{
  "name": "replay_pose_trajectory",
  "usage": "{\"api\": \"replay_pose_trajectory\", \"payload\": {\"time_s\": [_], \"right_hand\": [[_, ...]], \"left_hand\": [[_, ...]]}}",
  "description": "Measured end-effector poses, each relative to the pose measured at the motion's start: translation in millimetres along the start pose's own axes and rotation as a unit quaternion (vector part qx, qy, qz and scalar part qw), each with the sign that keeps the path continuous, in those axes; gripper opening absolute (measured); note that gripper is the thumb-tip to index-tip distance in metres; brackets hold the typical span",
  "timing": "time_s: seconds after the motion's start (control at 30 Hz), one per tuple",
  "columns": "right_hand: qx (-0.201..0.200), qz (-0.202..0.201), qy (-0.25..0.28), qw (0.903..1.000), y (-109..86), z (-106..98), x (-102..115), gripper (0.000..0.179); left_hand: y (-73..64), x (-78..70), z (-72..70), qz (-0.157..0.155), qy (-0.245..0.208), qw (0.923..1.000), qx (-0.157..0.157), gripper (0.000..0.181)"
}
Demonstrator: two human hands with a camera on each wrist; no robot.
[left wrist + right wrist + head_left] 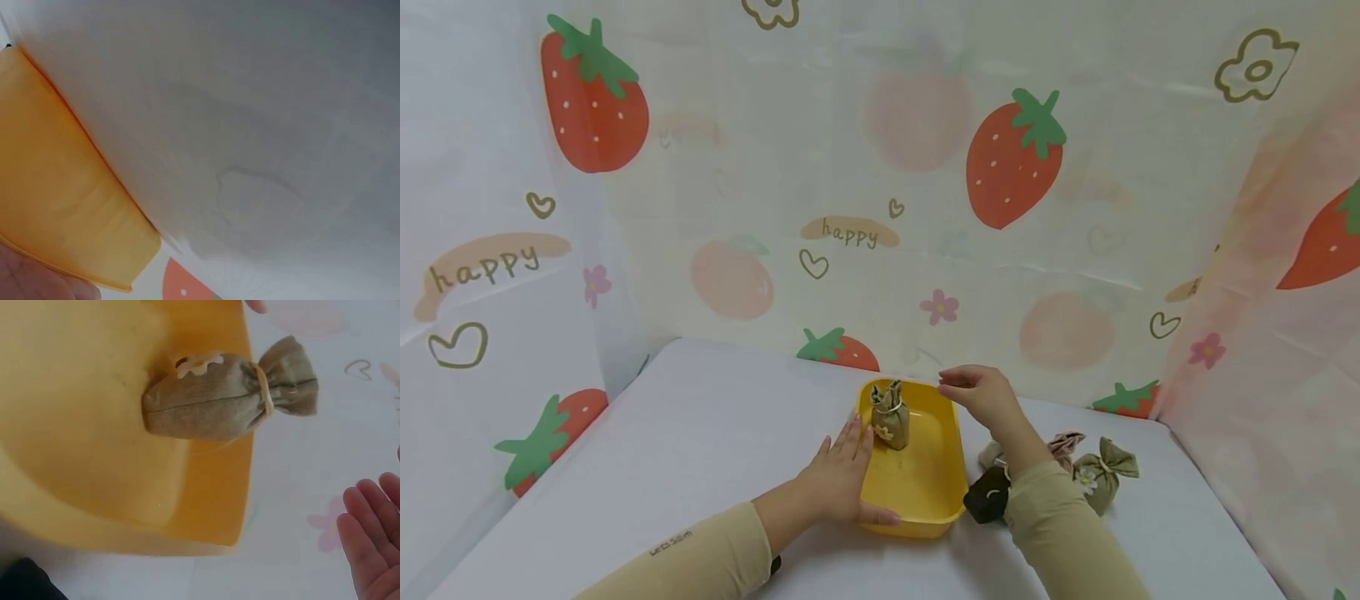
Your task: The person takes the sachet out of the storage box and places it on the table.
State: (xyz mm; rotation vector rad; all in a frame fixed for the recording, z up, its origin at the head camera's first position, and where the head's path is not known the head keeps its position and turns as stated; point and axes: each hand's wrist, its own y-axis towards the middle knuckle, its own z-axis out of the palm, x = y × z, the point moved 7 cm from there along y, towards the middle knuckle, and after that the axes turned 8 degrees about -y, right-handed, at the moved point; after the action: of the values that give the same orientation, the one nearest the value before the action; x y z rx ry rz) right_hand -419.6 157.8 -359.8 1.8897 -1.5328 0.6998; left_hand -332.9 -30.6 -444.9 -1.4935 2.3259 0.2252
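A yellow plastic tray (pixel 925 479) sits on the white table. Inside, near its far left corner, stands a small khaki drawstring pouch (pixel 892 425) with a flower on its front. Its neck is tied with a pale cord, as the right wrist view of the pouch (pixel 203 403) shows. My left hand (pixel 838 479) rests against the tray's left side with fingers straight, thumb along the near end. In the left wrist view, part of that hand (pixel 37 278) shows at the rim. My right hand (pixel 985 402) hovers by the far right corner, fingers loosely bent, holding nothing.
Right of the tray lie several pouches, partly behind my right forearm: a black one (pixel 987 495), a green one (pixel 1101 479) with a white flower, a pink one (pixel 1063 446) and a greyish one (pixel 991 454). A strawberry-print cloth (pixel 925 275) encloses the table.
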Motion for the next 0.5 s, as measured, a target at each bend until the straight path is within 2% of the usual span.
{"api": "replay_pose_trajectory", "payload": {"time_s": [0.5], "right_hand": [[0.03,0.015,0.007,0.9994,22.3,33.7,3.0,0.032]], "left_hand": [[-1.6,0.3,-0.5,0.003,0.0,1.0,-0.005,0.129]]}}
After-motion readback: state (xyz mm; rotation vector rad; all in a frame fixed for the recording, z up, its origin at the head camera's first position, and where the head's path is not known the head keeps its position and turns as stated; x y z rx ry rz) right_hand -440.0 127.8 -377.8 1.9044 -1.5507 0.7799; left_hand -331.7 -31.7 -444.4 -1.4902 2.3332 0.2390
